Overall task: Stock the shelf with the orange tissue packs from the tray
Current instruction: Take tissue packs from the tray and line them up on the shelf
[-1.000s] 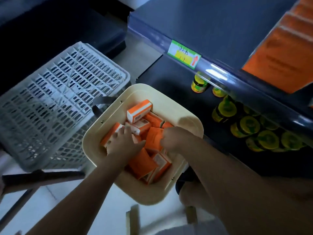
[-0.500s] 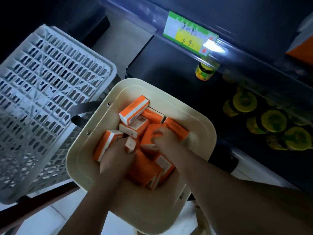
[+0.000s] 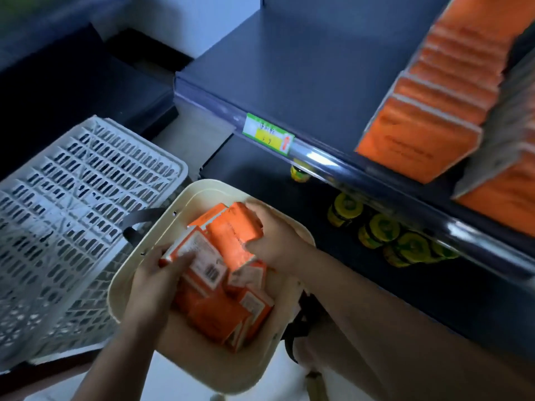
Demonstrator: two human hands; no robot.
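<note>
A cream tray [image 3: 202, 369] sits low in the middle and holds several orange tissue packs [image 3: 217, 316]. My left hand [image 3: 156, 273] grips one pack [image 3: 202, 256] with its barcode side up, lifted above the pile. My right hand [image 3: 278, 241] grips another orange pack [image 3: 234, 241] right beside it, over the tray's far side. The dark shelf [image 3: 304, 82] runs across the upper right, with a row of orange packs [image 3: 428, 111] stacked on its right part.
A white slotted crate [image 3: 72, 221] lies to the left of the tray. A green and yellow price tag [image 3: 267, 137] is on the shelf's front rail. Yellow-lidded jars [image 3: 379, 230] stand on the lower shelf under the rail.
Both hands have closed on a pack each and lifted them out of the pile. The view has tilted up, so the shelf and its stacked orange packs show again.
</note>
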